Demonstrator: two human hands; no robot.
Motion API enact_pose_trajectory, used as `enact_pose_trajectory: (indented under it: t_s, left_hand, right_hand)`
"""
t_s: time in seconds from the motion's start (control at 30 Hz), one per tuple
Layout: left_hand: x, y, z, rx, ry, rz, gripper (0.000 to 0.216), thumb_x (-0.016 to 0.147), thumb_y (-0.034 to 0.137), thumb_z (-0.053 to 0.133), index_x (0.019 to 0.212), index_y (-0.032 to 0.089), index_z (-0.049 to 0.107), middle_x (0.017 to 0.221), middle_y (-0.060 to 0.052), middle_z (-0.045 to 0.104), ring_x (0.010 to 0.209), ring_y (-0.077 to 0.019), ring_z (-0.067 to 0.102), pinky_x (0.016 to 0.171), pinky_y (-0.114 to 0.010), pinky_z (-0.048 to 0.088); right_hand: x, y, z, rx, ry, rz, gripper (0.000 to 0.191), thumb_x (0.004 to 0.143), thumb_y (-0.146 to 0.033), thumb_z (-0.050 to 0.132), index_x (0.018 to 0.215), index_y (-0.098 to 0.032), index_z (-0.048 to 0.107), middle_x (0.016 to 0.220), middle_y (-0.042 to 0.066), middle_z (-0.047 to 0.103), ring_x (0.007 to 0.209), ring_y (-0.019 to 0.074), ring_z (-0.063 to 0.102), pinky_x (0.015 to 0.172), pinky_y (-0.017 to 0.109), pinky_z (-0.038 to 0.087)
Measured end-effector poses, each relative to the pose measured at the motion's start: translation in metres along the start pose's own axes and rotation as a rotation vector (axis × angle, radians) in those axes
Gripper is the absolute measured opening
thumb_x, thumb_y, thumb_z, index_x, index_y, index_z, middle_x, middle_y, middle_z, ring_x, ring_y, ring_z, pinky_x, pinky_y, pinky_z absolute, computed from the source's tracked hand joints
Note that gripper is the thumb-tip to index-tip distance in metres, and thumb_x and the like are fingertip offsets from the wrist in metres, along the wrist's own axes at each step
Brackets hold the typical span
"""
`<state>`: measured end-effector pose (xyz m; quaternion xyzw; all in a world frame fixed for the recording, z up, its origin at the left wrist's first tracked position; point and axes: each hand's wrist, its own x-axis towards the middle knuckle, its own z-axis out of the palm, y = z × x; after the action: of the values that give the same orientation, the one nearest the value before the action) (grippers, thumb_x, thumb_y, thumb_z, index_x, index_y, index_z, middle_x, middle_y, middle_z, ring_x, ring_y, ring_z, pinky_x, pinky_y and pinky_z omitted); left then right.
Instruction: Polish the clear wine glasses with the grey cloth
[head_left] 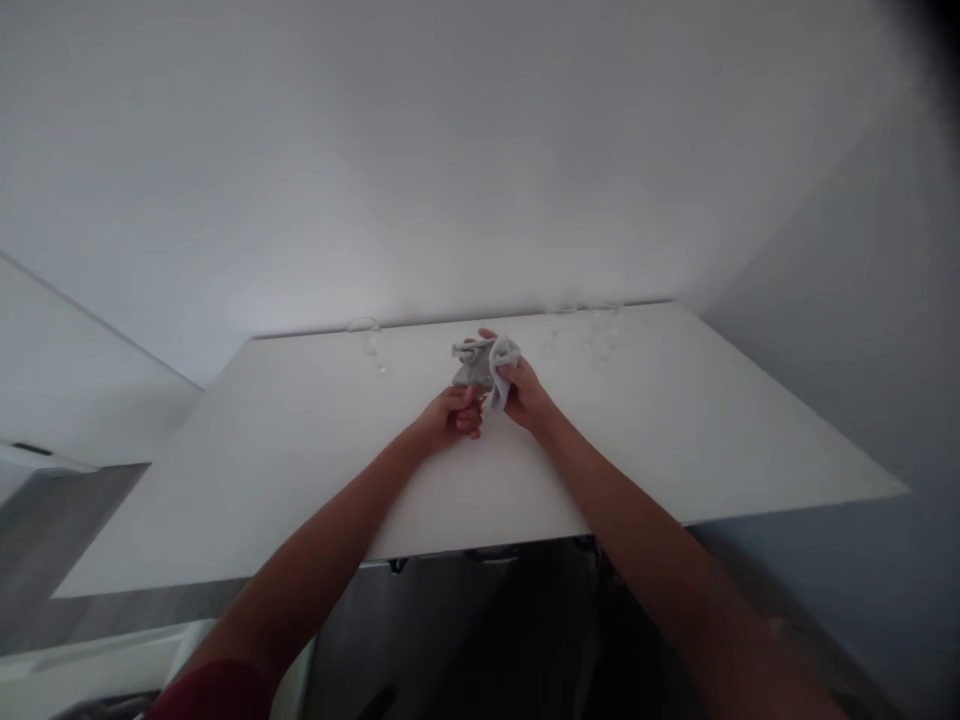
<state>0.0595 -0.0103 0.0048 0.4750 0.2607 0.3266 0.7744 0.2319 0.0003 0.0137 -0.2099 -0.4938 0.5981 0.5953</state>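
Both of my arms reach out over a white table [675, 430]. My right hand [523, 392] is closed on a crumpled grey cloth [487, 362], which bunches up above and to the left of the fingers. My left hand [451, 414] sits just below the cloth with its fingers curled into a fist. What the left hand grips is hidden by the fingers and the cloth. The two hands almost touch.
A clear stemmed glass [367, 338] stands near the table's far edge, left of the hands. Faint clear glasses [604, 330] stand at the far right against the white wall. The table's front edge is near my body, with a dark floor below.
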Motion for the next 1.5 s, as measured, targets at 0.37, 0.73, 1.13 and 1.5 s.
enact_pose_trajectory:
  t_s: [0.37, 0.73, 1.13, 1.5]
  left_hand:
    - [-0.001, -0.015, 0.001, 0.528, 0.173, 0.329, 0.059, 0.090, 0.073, 0.066, 0.071, 0.018, 0.061, 0.049, 0.004, 0.050, 0.044, -0.0097, 0.050, 0.050, -0.024, 0.045]
    - [0.004, -0.019, 0.001, 0.444, 0.285, 0.332, 0.067, 0.080, 0.082, 0.070, 0.071, 0.016, 0.063, 0.057, -0.003, 0.065, 0.049, -0.0131, 0.064, 0.046, -0.021, 0.048]
    - [0.008, -0.015, -0.001, 0.055, 0.217, 0.128, 0.052, 0.067, 0.060, 0.091, 0.067, 0.016, 0.063, 0.054, 0.003, 0.054, 0.049, -0.0121, 0.059, 0.050, -0.025, 0.051]
    - [0.013, -0.015, -0.012, 0.447, 0.470, 0.441, 0.055, 0.087, 0.065, 0.071, 0.062, 0.018, 0.061, 0.059, 0.000, 0.057, 0.057, -0.0109, 0.050, 0.055, -0.024, 0.044]
  right_hand:
    - [-0.008, 0.000, 0.025, -0.195, 0.335, -0.105, 0.043, 0.078, -0.052, 0.076, 0.109, -0.024, 0.070, 0.094, 0.005, 0.074, 0.082, 0.0204, 0.068, 0.071, 0.032, 0.058]
    - [-0.013, 0.012, 0.039, -0.588, 0.458, -0.358, 0.065, 0.069, -0.040, 0.086, 0.127, -0.026, 0.060, 0.134, 0.012, 0.067, 0.121, 0.0277, 0.066, 0.099, 0.043, 0.060]
    - [-0.008, 0.012, 0.030, -0.283, 0.257, 0.274, 0.050, 0.062, -0.060, 0.088, 0.087, -0.021, 0.070, 0.067, 0.001, 0.070, 0.050, 0.0170, 0.060, 0.043, 0.030, 0.048]
    - [-0.002, 0.019, 0.027, -0.236, 0.223, 0.072, 0.078, 0.076, -0.098, 0.055, 0.103, -0.026, 0.069, 0.095, 0.009, 0.077, 0.101, 0.0285, 0.072, 0.079, 0.040, 0.062]
